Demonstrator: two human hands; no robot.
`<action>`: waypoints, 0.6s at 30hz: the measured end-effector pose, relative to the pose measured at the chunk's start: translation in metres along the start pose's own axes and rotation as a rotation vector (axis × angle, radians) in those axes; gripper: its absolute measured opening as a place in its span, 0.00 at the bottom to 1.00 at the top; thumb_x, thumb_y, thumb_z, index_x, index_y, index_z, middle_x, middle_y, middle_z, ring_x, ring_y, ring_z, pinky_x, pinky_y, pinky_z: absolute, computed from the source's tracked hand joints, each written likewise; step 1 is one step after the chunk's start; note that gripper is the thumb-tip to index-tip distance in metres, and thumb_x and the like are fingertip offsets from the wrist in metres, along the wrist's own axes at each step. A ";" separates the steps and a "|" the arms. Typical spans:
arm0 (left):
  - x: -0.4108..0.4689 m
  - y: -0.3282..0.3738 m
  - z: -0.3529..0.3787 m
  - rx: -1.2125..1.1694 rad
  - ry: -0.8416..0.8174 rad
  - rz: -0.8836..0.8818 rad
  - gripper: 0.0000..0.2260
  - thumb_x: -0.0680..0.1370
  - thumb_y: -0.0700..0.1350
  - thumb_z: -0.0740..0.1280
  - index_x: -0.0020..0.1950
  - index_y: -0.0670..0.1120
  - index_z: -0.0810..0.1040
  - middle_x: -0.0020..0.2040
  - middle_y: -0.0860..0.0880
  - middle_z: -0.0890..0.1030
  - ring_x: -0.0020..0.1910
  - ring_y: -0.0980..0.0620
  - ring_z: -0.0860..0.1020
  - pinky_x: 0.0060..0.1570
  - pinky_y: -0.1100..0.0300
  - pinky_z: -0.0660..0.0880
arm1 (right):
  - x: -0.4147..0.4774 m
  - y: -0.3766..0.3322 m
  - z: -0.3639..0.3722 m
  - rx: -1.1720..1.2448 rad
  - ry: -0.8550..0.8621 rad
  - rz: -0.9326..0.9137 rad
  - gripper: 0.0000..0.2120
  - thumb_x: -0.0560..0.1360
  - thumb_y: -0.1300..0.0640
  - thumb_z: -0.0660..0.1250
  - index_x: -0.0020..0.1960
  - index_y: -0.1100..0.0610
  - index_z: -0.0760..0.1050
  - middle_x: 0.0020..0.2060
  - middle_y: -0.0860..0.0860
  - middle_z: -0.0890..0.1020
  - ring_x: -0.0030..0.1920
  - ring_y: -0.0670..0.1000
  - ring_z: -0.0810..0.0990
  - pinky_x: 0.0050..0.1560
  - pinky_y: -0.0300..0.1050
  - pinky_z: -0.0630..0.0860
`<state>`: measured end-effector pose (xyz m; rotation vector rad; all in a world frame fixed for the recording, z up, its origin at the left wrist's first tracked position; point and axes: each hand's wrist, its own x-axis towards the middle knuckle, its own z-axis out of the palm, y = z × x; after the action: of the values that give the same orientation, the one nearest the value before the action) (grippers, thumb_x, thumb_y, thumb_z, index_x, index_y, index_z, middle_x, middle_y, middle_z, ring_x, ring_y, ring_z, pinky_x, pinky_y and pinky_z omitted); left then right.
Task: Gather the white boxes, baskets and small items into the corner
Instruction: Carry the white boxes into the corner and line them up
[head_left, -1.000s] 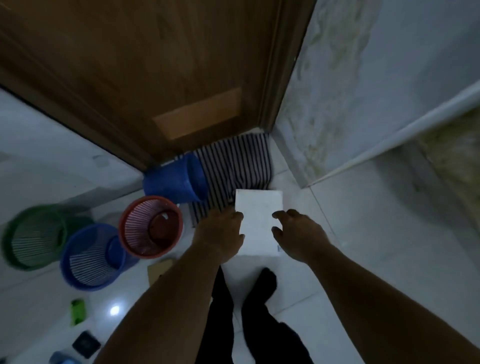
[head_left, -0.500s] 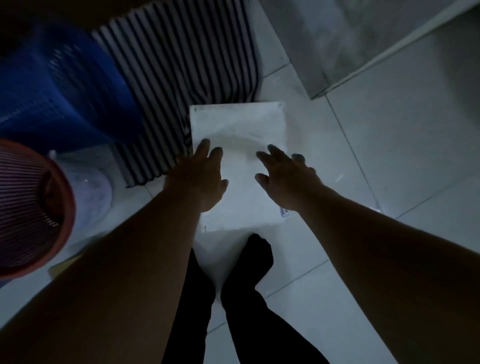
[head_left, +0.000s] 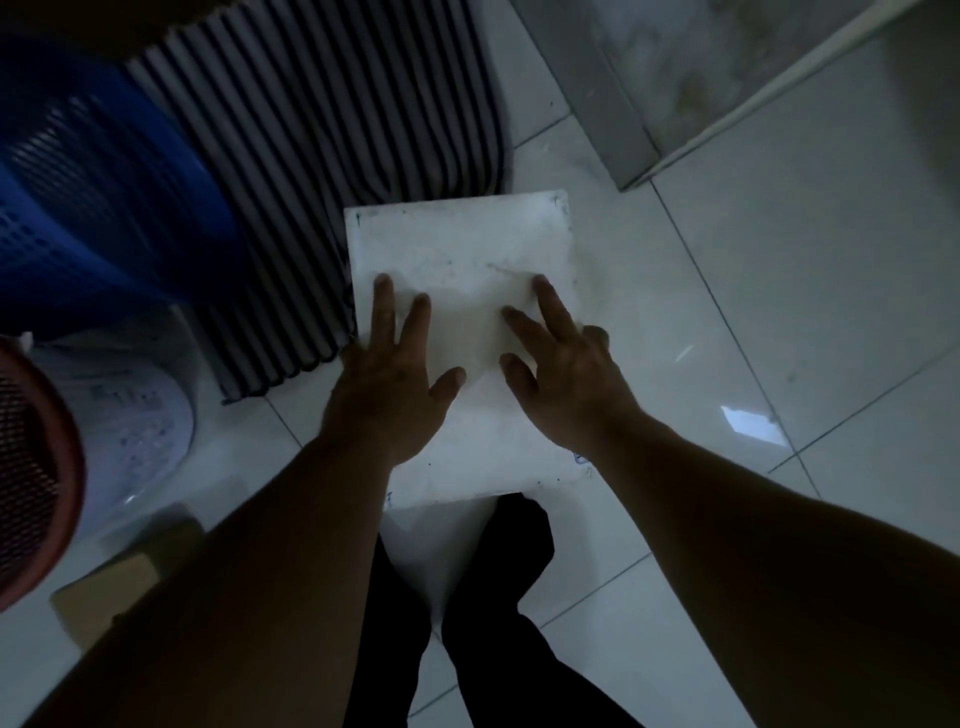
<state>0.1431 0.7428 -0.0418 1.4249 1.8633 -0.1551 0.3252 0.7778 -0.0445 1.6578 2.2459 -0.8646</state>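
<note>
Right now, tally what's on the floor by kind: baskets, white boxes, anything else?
Baskets: 2, the blue basket and the red basket
White boxes: 1, the white box under left hand and right hand
Mats: 1, the striped mat
Other: 2, a white round container and a brown cardboard piece
Total: 6

This looks like a dim room in a home. It has a shiny white tile floor (head_left: 779, 270), a striped mat (head_left: 322, 156), a blue plastic basket (head_left: 93, 208) and a red basket (head_left: 36, 467).

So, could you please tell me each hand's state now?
Left hand: open, flat on the white box.
Right hand: open, flat on the same box.
</note>
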 end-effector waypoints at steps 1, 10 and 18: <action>-0.006 0.003 -0.007 -0.010 0.025 0.006 0.36 0.78 0.63 0.60 0.80 0.57 0.45 0.78 0.56 0.33 0.76 0.35 0.52 0.70 0.42 0.64 | -0.005 -0.005 -0.007 -0.009 0.024 0.010 0.32 0.76 0.37 0.44 0.75 0.48 0.62 0.79 0.53 0.52 0.62 0.70 0.71 0.58 0.62 0.75; -0.100 0.056 -0.154 0.117 0.479 0.128 0.33 0.77 0.66 0.54 0.75 0.47 0.67 0.79 0.44 0.56 0.65 0.31 0.69 0.54 0.40 0.76 | -0.073 -0.100 -0.169 -0.014 0.355 0.069 0.22 0.80 0.47 0.56 0.72 0.51 0.68 0.77 0.54 0.62 0.58 0.68 0.74 0.52 0.59 0.79; -0.246 0.149 -0.341 0.198 0.553 0.153 0.30 0.78 0.65 0.51 0.77 0.51 0.62 0.79 0.46 0.55 0.68 0.33 0.65 0.58 0.39 0.72 | -0.203 -0.200 -0.367 -0.062 0.514 0.191 0.25 0.80 0.43 0.49 0.73 0.50 0.64 0.76 0.56 0.61 0.59 0.68 0.76 0.57 0.56 0.76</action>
<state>0.1221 0.7847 0.4019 1.8804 2.2077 0.1521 0.2699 0.7877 0.4165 2.2163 2.3223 -0.3428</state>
